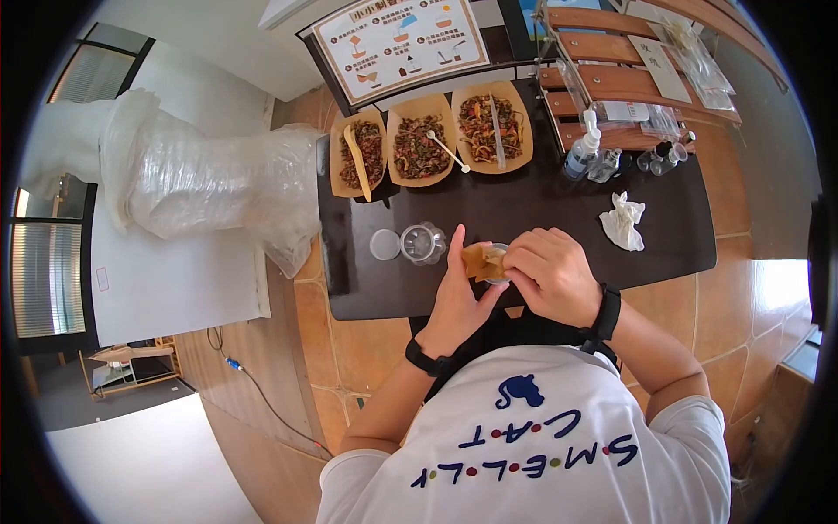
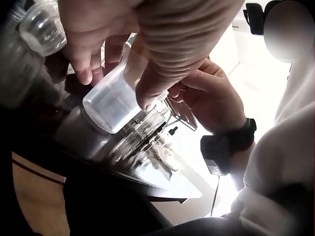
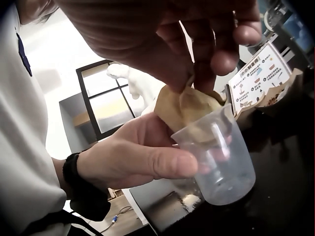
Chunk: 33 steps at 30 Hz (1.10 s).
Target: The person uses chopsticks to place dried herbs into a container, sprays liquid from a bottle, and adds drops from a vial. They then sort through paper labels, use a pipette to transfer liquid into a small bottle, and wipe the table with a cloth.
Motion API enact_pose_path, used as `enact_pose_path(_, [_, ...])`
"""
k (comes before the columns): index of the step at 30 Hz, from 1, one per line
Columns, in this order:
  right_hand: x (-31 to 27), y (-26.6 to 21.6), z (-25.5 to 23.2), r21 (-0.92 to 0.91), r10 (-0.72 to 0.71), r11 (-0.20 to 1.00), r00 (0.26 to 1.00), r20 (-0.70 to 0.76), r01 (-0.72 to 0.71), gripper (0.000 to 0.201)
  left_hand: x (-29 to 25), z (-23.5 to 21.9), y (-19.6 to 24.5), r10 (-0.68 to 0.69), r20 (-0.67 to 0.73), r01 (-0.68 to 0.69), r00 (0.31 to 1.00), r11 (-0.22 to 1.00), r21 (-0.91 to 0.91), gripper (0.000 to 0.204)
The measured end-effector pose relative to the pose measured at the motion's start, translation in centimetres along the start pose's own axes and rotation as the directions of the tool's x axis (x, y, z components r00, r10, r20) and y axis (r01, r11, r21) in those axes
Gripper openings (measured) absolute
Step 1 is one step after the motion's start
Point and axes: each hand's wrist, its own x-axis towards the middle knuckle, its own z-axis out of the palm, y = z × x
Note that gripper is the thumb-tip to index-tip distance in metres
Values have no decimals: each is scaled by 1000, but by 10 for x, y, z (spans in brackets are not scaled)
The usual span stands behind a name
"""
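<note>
Over the table's front edge my left hand [image 1: 457,295] holds a translucent plastic beaker [image 3: 227,164] by its side, thumb on the near wall and fingers behind. The beaker has a pouring lip and leans in the right wrist view. A folded piece of brown paper [image 3: 189,109] sits in its mouth, partly inside and partly above the rim. My right hand [image 1: 552,269] pinches the top of this paper between thumb and fingers. Left of the hands, a clear round jar [image 1: 423,243] stands beside a white lid [image 1: 384,244].
Along the back of the dark table [image 1: 375,293] stand three paper trays [image 1: 390,179] of dried plant bits, with a wooden stick, a small white spoon and a clear stick. Bottles [image 1: 583,153] and a crumpled tissue [image 1: 622,220] are at right. A wooden rack [image 1: 611,83] stands behind.
</note>
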Motion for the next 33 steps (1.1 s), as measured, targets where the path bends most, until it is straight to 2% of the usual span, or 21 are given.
enact_pose_path(5, [0,-5,4,75,10,997,999,-31,-8,13,1,-3,4,-18,10,17,1000,998,55,103])
enact_pose_path(7, [-3,-3,6,92,21,996,999,-31,-18,12,0,-1,2,-25,5,25,1000,999,22,102])
enact_pose_path(9, [-7,-2,9,160,114,981,994,4,-113,12,-1,2,-2,-34,-3,34,999,999,-9,101])
enact_pose_path(13, [-9,3,16,153,117,982,992,-55,-107,13,-2,3,-3,-35,-11,35,999,999,-16,102])
enact_pose_path(15, [-11,3,15,78,89,993,995,-50,-85,14,-1,3,-5,-24,-15,24,1000,1000,-12,103])
enact_pose_path(16, [-12,3,14,80,92,993,994,-50,-88,14,0,3,-6,26,-4,-26,1000,999,-20,102])
enact_pose_path(18, [-11,3,7,-12,113,994,987,117,-113,18,2,3,-6,80,9,-80,997,996,-31,102])
enact_pose_path(20, [-5,-5,-2,-36,123,992,984,127,-120,21,0,2,-6,19,17,-19,1000,999,-33,103])
enact_pose_path(22, [-1,-9,-6,-57,135,990,981,139,-128,24,0,3,-8,16,17,-15,1000,999,-42,103])
enact_pose_path(25, [2,-8,-7,-90,56,995,988,142,-44,29,0,4,-7,19,16,-18,1000,999,-45,103])
enact_pose_path(28, [3,-6,-3,-144,38,989,978,203,-9,35,2,3,-7,30,21,-29,999,999,-26,103])
enact_pose_path(30, [5,-6,0,-246,34,968,940,339,53,44,2,3,-7,39,29,-38,999,999,-13,103])
enact_pose_path(33, [3,4,9,-279,36,958,932,362,72,52,2,2,-6,40,45,-40,998,999,-6,103])
